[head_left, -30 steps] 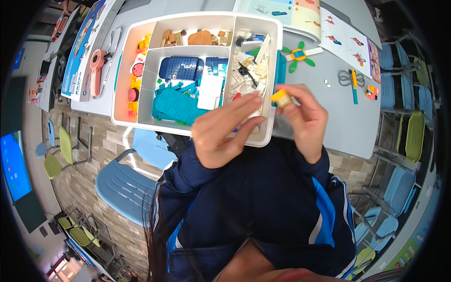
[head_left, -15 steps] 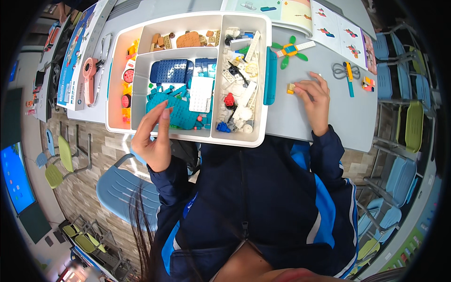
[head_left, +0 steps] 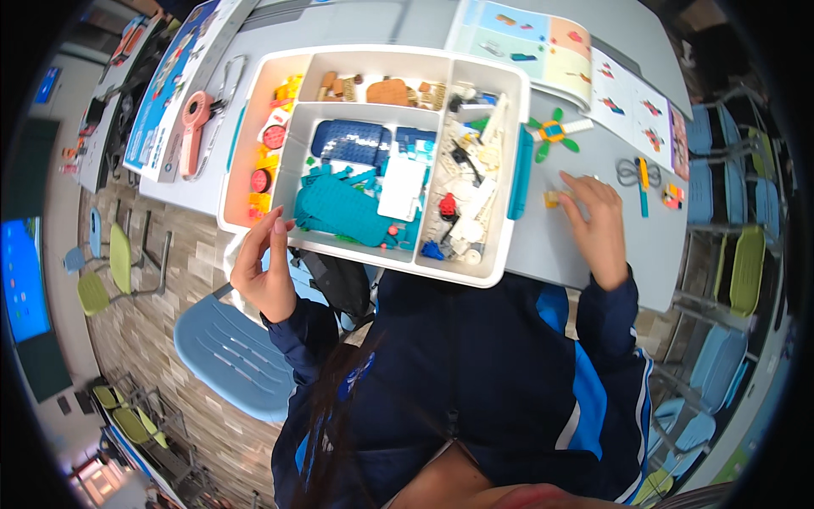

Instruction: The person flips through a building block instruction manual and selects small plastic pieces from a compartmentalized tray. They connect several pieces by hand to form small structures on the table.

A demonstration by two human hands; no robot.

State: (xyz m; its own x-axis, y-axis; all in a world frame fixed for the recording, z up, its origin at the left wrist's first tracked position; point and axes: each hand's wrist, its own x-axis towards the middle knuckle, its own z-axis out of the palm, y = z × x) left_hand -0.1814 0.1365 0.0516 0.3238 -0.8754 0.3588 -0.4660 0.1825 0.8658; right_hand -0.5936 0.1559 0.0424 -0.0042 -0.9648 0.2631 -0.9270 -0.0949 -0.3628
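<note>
My left hand (head_left: 265, 267) is over the near left corner of a white sorting tray (head_left: 356, 260). Its thumb and fingertips come together in a pinch; what is between them, if anything, is too small to make out. On the table right of the tray, my right hand (head_left: 599, 222) has its thumb and fingers apart. A small yellow brick (head_left: 551, 199) lies beside its thumb tip. Beyond that hand is a brick build (head_left: 554, 131) with green leaf-shaped blades, a white arm and a yellow and blue middle.
The tray's compartments hold teal plates (head_left: 339, 208), a white plate (head_left: 401, 188), brown pieces (head_left: 388, 92) and yellow pieces (head_left: 259, 204). An open instruction booklet (head_left: 632, 106), a cable with a yellow and teal piece (head_left: 643, 174) and a pink handheld fan (head_left: 194, 123) lie around it.
The view has shifted, so the table sits lower and further right. My left hand has moved from above the teal plates to the tray's near left corner. My right fingers have spread beside the yellow brick.
</note>
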